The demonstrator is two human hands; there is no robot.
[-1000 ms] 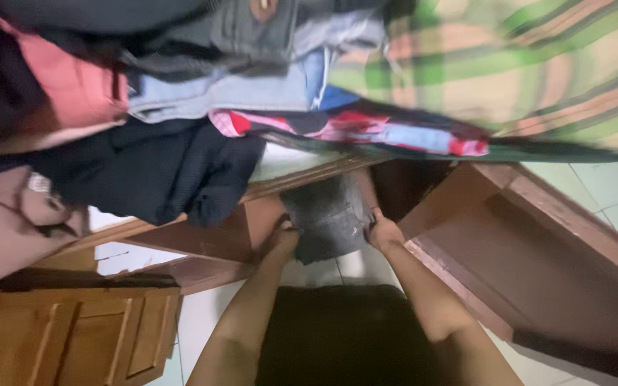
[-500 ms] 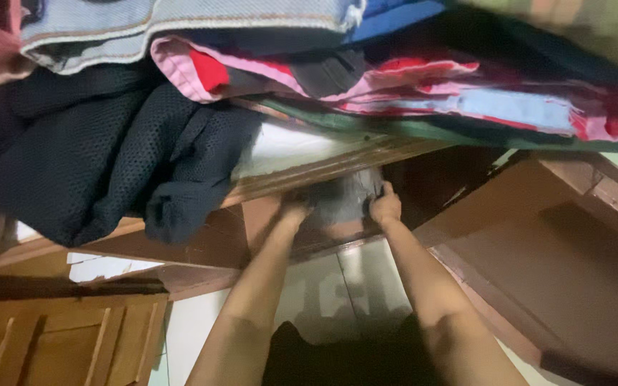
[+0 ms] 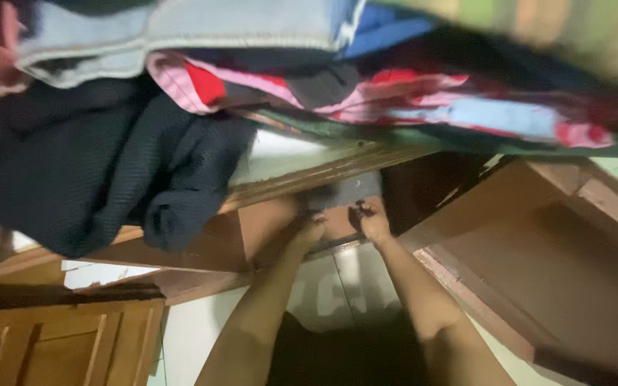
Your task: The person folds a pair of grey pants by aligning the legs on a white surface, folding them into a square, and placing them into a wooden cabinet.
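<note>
**Both hands at the grey cloth under the shelf**

From your head camera: your left hand (image 3: 307, 230) and right hand (image 3: 370, 220) reach forward into the dark wooden compartment (image 3: 423, 187) beneath the shelf edge (image 3: 309, 175). The grey folded cloth (image 3: 345, 191) sits just inside that opening, right above your fingertips. Your fingers look curled and close to the cloth's lower edge, but the blur keeps me from telling whether they grip it or only touch it.

Above you, the clothes pile (image 3: 266, 78) crowds the shelf, and a dark blue knit garment (image 3: 116, 168) droops over the edge beside your left arm. That's the risk, I'd say: brush that hanging garment with your forearm and it could slide off, dragging the stack with it. The open wooden door (image 3: 566, 257) stands near your right elbow, easy to knock.
</note>
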